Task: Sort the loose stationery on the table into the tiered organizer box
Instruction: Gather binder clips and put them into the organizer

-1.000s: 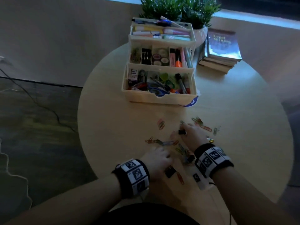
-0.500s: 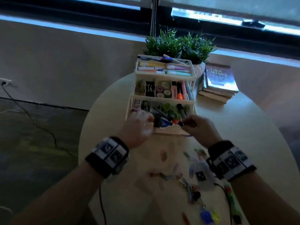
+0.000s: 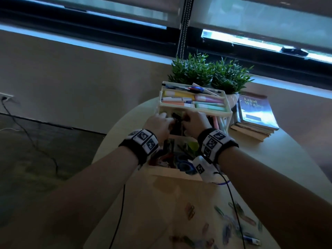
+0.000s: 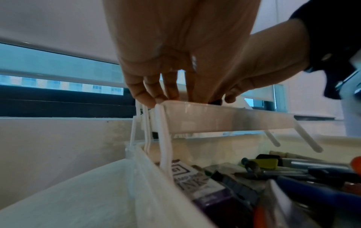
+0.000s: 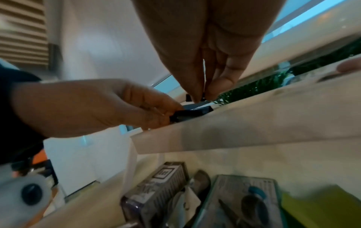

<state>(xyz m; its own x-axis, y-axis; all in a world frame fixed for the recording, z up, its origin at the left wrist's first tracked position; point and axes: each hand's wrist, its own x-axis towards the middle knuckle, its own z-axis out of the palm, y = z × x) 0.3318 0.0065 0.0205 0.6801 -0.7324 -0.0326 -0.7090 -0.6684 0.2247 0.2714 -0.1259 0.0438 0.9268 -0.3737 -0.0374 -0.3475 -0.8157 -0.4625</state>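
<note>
The white tiered organizer box (image 3: 206,110) stands open at the far side of the round table (image 3: 287,159). Both hands reach over its middle tier (image 4: 224,120). My left hand (image 3: 161,121) pinches a black binder clip (image 5: 187,115) at that tier's front rim. Just above it, the thumb and forefinger of my right hand (image 5: 202,95) pinch a small black clip, mostly hidden by the fingertips. The top tier holds pens and pastel highlighters (image 3: 208,98). Ink boxes, scissors and tape lie in the bottom tier (image 4: 156,192). Several loose coloured paper clips (image 3: 233,223) lie on the table near me.
Two potted plants (image 3: 210,74) stand behind the organizer, under the window. A stack of books (image 3: 255,112) sits right of it. Black wrist cables (image 3: 120,203) hang across the near table. A small blue and white item (image 3: 251,240) lies among the clips.
Both hands lifted from the loose clips near me, each with a black clip, passed the bottom tier and now sit over the middle tier. The head view tilted upward.
</note>
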